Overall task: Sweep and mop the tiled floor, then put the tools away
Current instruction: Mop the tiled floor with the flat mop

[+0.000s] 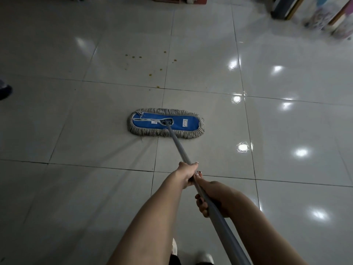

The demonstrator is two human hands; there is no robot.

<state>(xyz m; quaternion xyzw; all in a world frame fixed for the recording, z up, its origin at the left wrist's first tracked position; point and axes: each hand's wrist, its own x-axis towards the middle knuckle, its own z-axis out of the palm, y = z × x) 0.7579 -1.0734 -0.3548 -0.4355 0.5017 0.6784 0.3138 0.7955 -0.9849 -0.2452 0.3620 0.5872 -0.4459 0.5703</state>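
The glossy tiled floor (76,121) carries a flat mop (165,123) lying ahead, its grey handle (179,146) slanting back. The left hand (188,174) and right hand (212,197) both grip that handle. Small brown crumbs (150,74) lie scattered beyond the mop.

I take this for a shop: glossy tiles (200,44) mirror ceiling lights, and shelves (286,6) with colourful goods (324,22) line the far edge.
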